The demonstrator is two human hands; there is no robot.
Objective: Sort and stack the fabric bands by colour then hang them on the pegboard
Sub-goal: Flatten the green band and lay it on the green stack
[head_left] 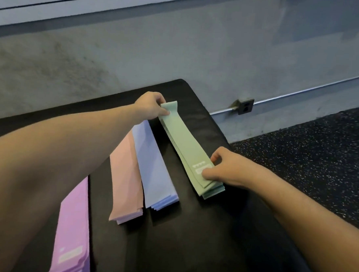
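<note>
Where hands [151, 107] grip, green bands [186, 149] stacked.

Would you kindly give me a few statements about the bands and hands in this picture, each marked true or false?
1. Both hands hold the green stack. True: the left hand pinches its far end, the right hand its near end.
2. The pink stack lies right of the blue stack. False: it lies to its left.
3. The purple stack lies nearest the camera. True.
4. The bands hang on a pegboard. False: they lie on a black padded surface.
</note>
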